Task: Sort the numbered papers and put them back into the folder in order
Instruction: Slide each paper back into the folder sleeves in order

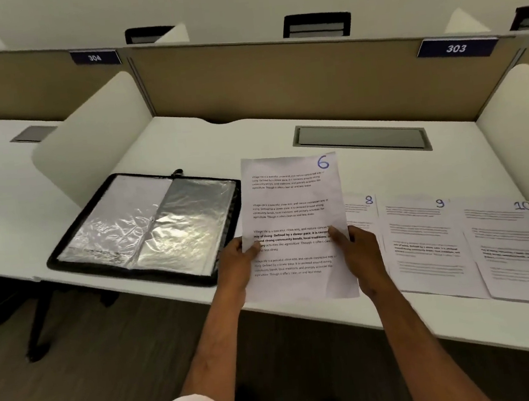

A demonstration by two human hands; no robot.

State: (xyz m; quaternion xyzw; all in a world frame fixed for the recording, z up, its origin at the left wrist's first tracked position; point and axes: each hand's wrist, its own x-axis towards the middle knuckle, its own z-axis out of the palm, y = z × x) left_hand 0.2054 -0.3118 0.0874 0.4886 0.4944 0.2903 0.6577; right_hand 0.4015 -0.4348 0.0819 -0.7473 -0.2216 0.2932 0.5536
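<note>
1. Sheet 6 (294, 216) is held up off the desk (205, 144) over the middle of its front edge. The sheet's printed face is toward the camera and a handwritten blue "6" sits in its top right corner. Its lower end hangs out past the front edge.
2. The left hand (235, 265) grips sheet 6 at its left edge, thumb on the printed face and fingers hidden behind the paper.
3. The right hand (360, 255) grips the right edge the same way, thumb on the front and the rest behind.
4. The folder (134, 274) lies open and flat at the front left of the desk, just left of sheet 6. It has a black rim, and crinkled clear sleeves (190, 221) face up on both halves. Whether anything is inside the sleeves cannot be told because of the glare.
5. Three more sheets lie flat along the front edge toward the right corner: 8 (360, 209), 9 (424, 242) and 10 (516, 245), in that order from left to right, with their edges meeting. Sheet 6 hides the left part of 8, and 10 sits slightly askew, its lower corner reaching the front edge.
6. A grey hatch (361, 136) is set into the desk near the back edge, behind the sheets.
7. A tan partition (276, 78) runs along the back edge. It carries a blue tag reading 303 (456, 47), and another reading 304 (94, 57) marks the next desk to the left.
</note>
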